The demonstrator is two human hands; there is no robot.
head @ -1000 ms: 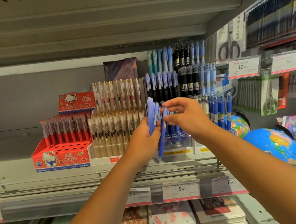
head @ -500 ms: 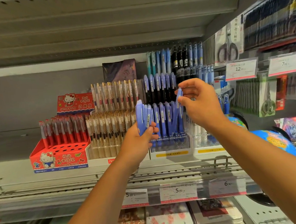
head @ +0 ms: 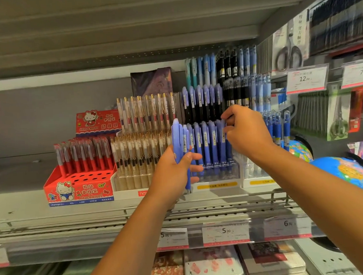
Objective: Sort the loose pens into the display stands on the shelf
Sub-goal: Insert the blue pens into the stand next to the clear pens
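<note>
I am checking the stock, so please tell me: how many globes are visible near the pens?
2. One blue globe sits at the right edge of the picture. A second globe stands behind it, further left, partly hidden. Others may be hidden beyond the frame.

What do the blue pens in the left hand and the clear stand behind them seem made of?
Blue pens: probably matte plastic; barrels look evenly dull, without glare. Clear stand: seemingly glossy transparent plastic; pen tips show through its front wall.
</note>
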